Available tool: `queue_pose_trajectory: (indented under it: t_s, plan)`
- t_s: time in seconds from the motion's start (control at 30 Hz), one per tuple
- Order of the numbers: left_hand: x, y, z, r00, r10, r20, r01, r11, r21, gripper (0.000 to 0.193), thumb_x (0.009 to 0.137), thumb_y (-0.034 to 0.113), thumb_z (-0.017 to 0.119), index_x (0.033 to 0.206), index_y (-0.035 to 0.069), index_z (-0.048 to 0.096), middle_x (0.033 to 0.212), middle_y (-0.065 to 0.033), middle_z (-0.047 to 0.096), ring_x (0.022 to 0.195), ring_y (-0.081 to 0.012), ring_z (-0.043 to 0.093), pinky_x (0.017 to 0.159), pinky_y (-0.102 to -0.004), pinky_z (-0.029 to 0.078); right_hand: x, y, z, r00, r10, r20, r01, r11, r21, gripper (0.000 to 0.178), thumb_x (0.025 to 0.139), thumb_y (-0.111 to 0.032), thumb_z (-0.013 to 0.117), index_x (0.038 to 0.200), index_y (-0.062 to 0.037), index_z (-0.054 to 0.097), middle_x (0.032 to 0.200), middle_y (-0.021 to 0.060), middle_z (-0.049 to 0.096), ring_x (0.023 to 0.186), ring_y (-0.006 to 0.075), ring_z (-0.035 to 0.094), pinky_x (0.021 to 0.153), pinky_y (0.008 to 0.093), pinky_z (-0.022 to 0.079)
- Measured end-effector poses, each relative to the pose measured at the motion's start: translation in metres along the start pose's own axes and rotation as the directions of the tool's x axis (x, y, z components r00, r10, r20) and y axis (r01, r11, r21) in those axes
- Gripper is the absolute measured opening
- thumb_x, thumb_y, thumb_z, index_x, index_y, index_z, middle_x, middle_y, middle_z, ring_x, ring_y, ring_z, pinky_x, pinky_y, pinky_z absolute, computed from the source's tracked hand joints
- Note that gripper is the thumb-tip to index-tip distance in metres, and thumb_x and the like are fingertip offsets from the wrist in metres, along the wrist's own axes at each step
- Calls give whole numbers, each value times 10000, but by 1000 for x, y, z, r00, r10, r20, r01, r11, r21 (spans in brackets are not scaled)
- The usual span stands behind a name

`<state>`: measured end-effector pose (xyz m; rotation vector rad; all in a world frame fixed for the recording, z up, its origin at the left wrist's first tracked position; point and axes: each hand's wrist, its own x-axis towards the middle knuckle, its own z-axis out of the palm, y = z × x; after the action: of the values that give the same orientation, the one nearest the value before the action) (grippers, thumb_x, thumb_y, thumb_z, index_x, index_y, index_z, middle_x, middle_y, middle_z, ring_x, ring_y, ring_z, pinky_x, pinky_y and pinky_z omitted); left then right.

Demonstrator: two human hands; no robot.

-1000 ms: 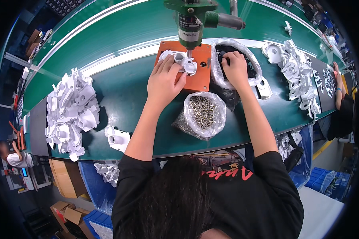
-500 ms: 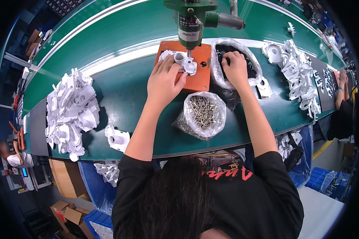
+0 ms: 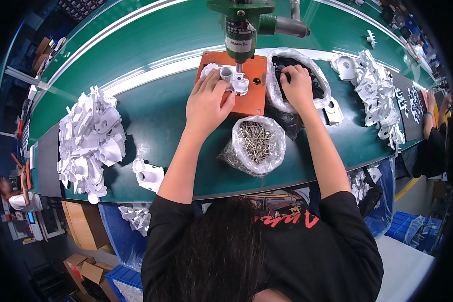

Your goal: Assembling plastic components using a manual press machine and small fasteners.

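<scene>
Under the green press point(image 3: 240, 43), a white plastic housing point(image 3: 241, 85) with a round collar lies on an orange plate point(image 3: 251, 104). My left hand point(image 3: 206, 103) grips the housing from its left side, fingers bent over it and thumb at its near edge. My right hand point(image 3: 298, 86) is inside a clear plastic bag point(image 3: 275, 95) of small black parts point(image 3: 286, 62). Its fingers are curled together among them; whatever they pinch is hidden. Nearer to me stands another clear bag point(image 3: 277, 160) filled with metal pins or screws point(image 3: 255, 141).
White housings are heaped at left point(image 3: 90, 143) and right point(image 3: 370, 90). A single housing point(image 3: 148, 176) lies near the front edge, and a flat white part point(image 3: 333, 111) beside the black-parts bag. A conveyor point(image 3: 161, 38) runs behind. Another person's arm point(image 3: 429, 118) is at far right.
My hands stay almost still. A small white part on the conveyor has shifted slightly right. The people at far left and far right have moved their arms.
</scene>
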<state>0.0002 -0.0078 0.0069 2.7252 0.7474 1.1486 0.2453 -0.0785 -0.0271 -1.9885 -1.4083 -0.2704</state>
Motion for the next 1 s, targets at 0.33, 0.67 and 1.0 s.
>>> queue_pose_trajectory:
  t_s: [0.33, 0.67, 1.0]
  plan:
    - [0, 0, 1, 1000, 1, 4, -1, 1000, 1, 195, 780, 185, 634, 909, 56, 565, 1122, -157, 595, 1115, -321, 547, 982, -437, 410, 0, 1, 0, 999, -10, -33, 10, 1000, 13, 100, 797, -116, 617, 864, -43, 636, 896, 111, 602, 899, 324, 552, 790, 423, 445]
    - [-1, -1, 2, 1000, -2, -22, 2, 1000, 4, 202, 776, 191, 638, 908, 55, 569, 1110, -168, 600, 1107, -327, 554, 979, -434, 414, 0, -2, -5, 988, 7, -157, 13, 992, 122, 113, 789, -113, 642, 861, -26, 639, 894, 101, 620, 795, 294, 612, 752, 381, 463]
    - [-2, -4, 2, 1000, -3, -20, 3, 1000, -6, 216, 769, 208, 642, 915, 56, 594, 1118, -169, 596, 1103, -330, 557, 977, -425, 419, -2, -36, -27, 991, 30, -129, 36, 877, 480, 80, 798, -14, 624, 843, 51, 610, 1004, 62, 645, 723, 107, 626, 685, 246, 499]
